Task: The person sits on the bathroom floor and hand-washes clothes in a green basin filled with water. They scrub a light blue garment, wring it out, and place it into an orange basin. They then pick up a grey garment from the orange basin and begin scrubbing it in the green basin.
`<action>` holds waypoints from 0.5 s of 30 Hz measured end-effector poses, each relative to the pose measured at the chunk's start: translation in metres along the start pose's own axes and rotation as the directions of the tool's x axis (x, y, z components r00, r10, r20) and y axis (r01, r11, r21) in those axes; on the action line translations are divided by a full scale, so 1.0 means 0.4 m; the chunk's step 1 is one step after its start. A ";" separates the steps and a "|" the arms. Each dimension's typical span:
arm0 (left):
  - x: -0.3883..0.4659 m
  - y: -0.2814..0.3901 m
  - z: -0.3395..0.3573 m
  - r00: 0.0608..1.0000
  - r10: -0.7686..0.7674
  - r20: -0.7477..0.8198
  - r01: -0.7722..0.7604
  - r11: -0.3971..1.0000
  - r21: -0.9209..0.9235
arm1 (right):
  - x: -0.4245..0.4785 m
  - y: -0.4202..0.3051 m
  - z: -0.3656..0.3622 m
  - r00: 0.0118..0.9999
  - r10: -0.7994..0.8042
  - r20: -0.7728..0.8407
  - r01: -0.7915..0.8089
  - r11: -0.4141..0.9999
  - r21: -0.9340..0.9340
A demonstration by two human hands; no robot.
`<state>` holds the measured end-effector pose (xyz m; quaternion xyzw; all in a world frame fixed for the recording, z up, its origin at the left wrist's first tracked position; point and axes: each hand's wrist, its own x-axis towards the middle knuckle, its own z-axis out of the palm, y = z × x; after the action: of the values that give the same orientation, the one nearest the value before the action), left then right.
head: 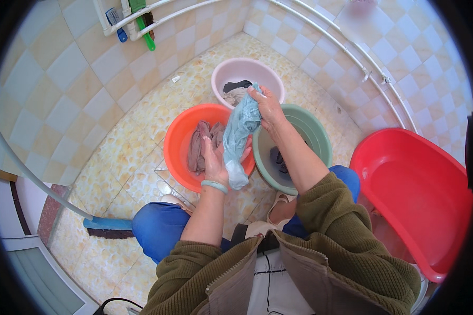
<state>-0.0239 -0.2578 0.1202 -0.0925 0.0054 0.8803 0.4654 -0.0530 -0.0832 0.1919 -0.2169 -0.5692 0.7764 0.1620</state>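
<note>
A wet light-blue sock (239, 130) with a whitish end hangs at a slant over the orange basin (173, 136). My right hand (269, 108) pinches its upper end between thumb and fingers, near the pink basin (216, 75). Under its lower part, my left hand (217, 159) is spread palm up, thumb on one side and fingers behind the fabric; a pale bangle circles that wrist. Mauve cloth (199, 147) lies in the orange basin. Grey and black cloth (236, 92) rests in the pink one. Dark cloth sits in water in the green basin (323, 145), partly behind my right forearm.
A large red tub (414, 193) stands at the right. On the left floor lies a blue broom head (108, 224) with a long handle. White pipes (197, 12) run along the tiled walls, with a blue brush (121, 34) and a green brush (148, 37) hanging there.
</note>
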 end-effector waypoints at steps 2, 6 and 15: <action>0.002 -0.017 0.021 0.994 0.104 -0.041 -0.101 0.993 0.056 | -0.022 0.005 -0.003 0.985 -0.162 0.063 0.174 0.939 -0.296; 0.001 -0.009 0.044 0.978 0.203 -0.054 -0.196 0.973 0.118 | -0.253 0.157 0.020 0.728 -0.446 0.521 0.680 0.370 -0.633; 0.065 0.003 -0.019 0.961 0.241 -0.132 -0.191 0.930 0.313 | -0.069 0.165 0.092 0.978 -0.183 0.103 0.177 0.454 -0.873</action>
<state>-0.0379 -0.2378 0.1083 -0.0941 0.1870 0.9044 0.3718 -0.0491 -0.1465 0.1427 -0.2101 -0.9049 0.3532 0.1106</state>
